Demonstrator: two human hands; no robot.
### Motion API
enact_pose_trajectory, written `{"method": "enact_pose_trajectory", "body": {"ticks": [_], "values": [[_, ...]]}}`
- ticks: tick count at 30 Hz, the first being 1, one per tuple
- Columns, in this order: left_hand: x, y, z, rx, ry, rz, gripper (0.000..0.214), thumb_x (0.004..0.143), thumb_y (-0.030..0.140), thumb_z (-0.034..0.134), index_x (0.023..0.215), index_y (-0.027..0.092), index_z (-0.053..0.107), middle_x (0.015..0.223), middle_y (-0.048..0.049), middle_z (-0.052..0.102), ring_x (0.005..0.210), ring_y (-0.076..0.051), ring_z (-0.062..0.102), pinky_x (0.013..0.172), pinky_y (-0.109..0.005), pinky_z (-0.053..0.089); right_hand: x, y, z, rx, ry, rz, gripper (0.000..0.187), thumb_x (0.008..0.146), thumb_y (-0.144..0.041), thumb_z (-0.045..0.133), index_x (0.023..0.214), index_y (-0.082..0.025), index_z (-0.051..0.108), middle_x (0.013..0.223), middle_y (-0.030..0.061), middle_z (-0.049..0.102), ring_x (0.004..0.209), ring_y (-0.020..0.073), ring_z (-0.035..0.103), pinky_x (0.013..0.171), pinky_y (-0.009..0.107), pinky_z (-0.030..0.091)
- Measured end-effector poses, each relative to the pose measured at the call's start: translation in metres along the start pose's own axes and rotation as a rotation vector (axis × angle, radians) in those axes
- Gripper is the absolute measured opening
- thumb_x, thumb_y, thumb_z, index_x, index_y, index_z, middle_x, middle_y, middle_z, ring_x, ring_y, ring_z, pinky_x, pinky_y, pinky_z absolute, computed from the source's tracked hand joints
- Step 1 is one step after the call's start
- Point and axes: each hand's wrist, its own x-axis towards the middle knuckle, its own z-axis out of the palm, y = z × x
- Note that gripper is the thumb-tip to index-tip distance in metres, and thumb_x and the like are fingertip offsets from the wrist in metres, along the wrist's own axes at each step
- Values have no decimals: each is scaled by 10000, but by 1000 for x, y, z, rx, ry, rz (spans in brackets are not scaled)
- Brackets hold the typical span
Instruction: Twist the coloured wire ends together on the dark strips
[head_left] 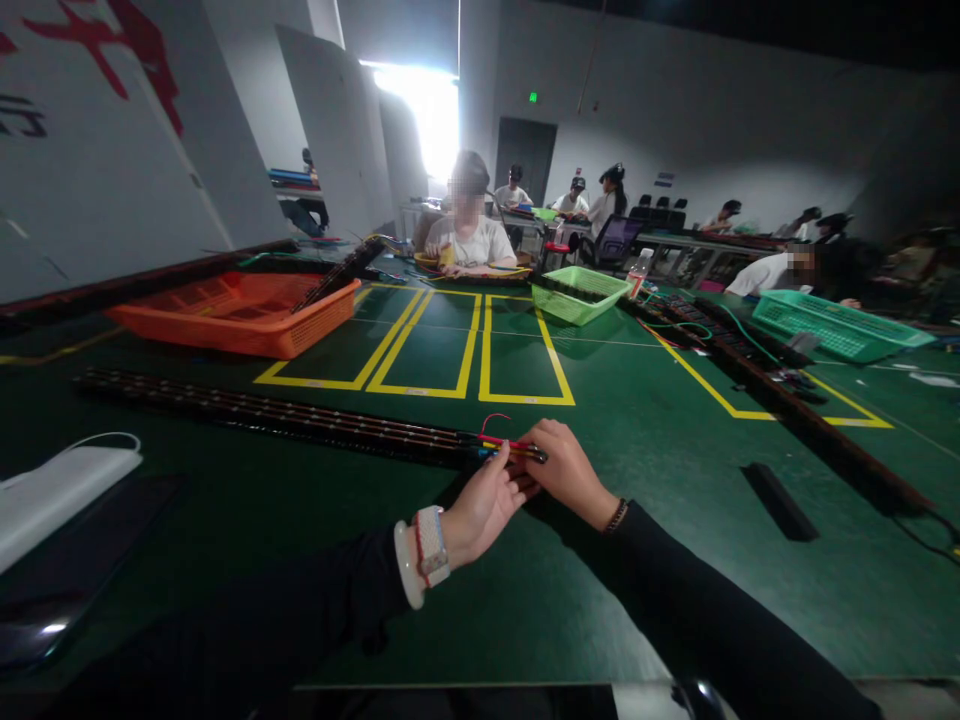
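The person's left hand (484, 505) lies just beyond the watch (432, 547), palm partly upturned, thumb extended, fingers curled. A pale bangle (406, 565) sits on the watch's forearm side, where the black left sleeve (322, 590) begins. Right of the watch and farther forward, the right hand (568, 473) bends its fingers inward beside the left's; its wrist wears a dark bracelet (617, 515). The black right sleeve (705, 600) slants back, well apart from the watch.
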Motion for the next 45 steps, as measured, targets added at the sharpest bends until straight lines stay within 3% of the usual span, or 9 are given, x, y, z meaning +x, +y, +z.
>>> {"method": "enact_pose_trajectory", "body": {"ticks": [8, 11, 16, 20, 23, 32, 36, 40, 45], "values": [[9, -1, -4, -94, 22, 158, 137, 879, 241, 510, 811, 135, 567, 891, -67, 639, 944, -155, 583, 905, -309, 435, -4, -3, -9, -372, -33, -530, 219, 911, -124, 424, 907, -131, 643, 796, 61, 599, 731, 172, 469, 772, 350, 371], [8, -1, -5, -75, 72, 140, 161, 878, 255, 514, 775, 136, 547, 853, -63, 634, 909, -150, 589, 884, -305, 447, -2, -3, -14, -373, -90, -601, 243, 927, -136, 399, 972, -124, 638, 804, 62, 599, 734, 170, 475, 779, 339, 387], [5, 1, -1, -31, 110, 129, 179, 881, 307, 508, 809, 145, 531, 909, -61, 637, 900, -144, 594, 887, -315, 449, 2, -2, -27, -347, -188, -507, 252, 939, -236, 400, 1046, -194, 624, 889, 60, 607, 803, 178, 504, 821, 350, 378], [2, 2, 2, 6, 90, 128, 235, 897, 355, 465, 833, 138, 528, 906, -82, 641, 917, -165, 602, 911, -354, 442, 4, -1, -31, -311, -197, -338, 263, 903, -369, 462, 851, -178, 636, 829, 75, 594, 800, 199, 502, 777, 357, 367], [2, 1, 0, 46, 106, 100, 266, 898, 383, 450, 850, 132, 526, 930, -115, 646, 938, -183, 607, 923, -379, 437, 4, 0, -29, -202, -204, -160, 285, 888, -364, 495, 693, -175, 581, 699, 41, 563, 709, 172, 492, 694, 315, 361], [2, 0, -1, 56, 65, 103, 331, 914, 392, 403, 981, 93, 528, 978, -157, 649, 939, -211, 624, 953, -420, 423, 6, 19, -5, 245, -91, 248, 313, 855, -433, 540, 685, -175, 587, 664, 4, 586, 630, 135, 534, 563, 242, 382], [0, 1, 0, 49, 55, 96, 361, 908, 401, 411, 994, 75, 540, 1003, -179, 637, 967, -223, 614, 974, -417, 406, 6, 25, -1, 232, -74, 243, 316, 841, -457, 547, 697, -178, 586, 668, 5, 598, 627, 138, 539, 565, 245, 382], [0, 1, -4, 37, 26, 110, 362, 909, 413, 404, 1021, 104, 555, 1076, -158, 621, 1041, -216, 579, 995, -406, 386, 3, 25, -17, 75, -112, 227, 353, 841, -508, 522, 706, -183, 557, 614, -7, 573, 564, 131, 504, 524, 242, 334], [1, 1, -5, 64, -18, 111, 393, 901, 456, 393, 994, 125, 584, 1061, -141, 628, 1061, -214, 558, 991, -406, 383, 1, 20, -35, -38, -265, -152, 365, 874, -455, 499, 634, -182, 540, 618, 8, 559, 606, 133, 498, 603, 258, 331]]}}
